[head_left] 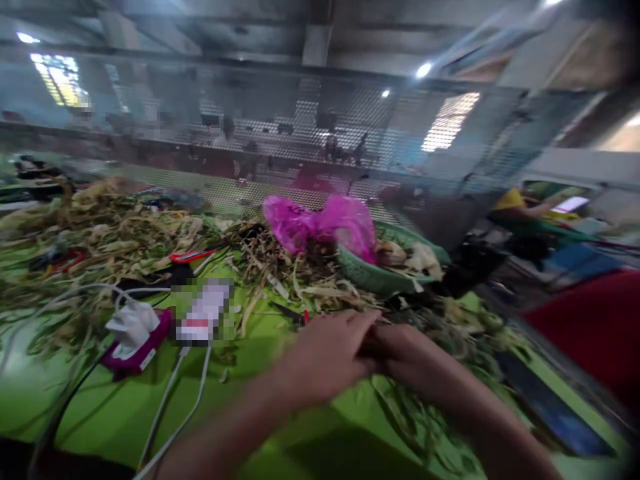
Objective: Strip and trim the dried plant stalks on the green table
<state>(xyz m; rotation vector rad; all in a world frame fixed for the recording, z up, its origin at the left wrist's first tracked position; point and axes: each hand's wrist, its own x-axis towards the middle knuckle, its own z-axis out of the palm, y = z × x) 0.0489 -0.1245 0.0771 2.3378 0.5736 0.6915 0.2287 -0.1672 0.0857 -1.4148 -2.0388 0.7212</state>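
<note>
My left hand [327, 353] and my right hand [407, 350] meet over the green table [260, 413]. Their fingers are curled and pressed together at the fingertips. Whatever lies between them is hidden and blurred. Just beyond my left hand is a pointed tool [287, 312], perhaps snips, with a dark blade and a bit of red; the hand covers the rest. Long green-brown dried leaves [410, 427] lie under and beside my right hand. Behind both hands stands a green basket [370, 270] with a pink plastic bag [345, 223] over its rim.
Dried leaf heaps [125, 227] spread across the left and back. A purple power strip [160, 333] with a white plug, a phone [205, 313] on a cable and a red-handled tool [195, 255] lie left. A dark flat panel [555, 400] and a red-clad person [590, 333] are right.
</note>
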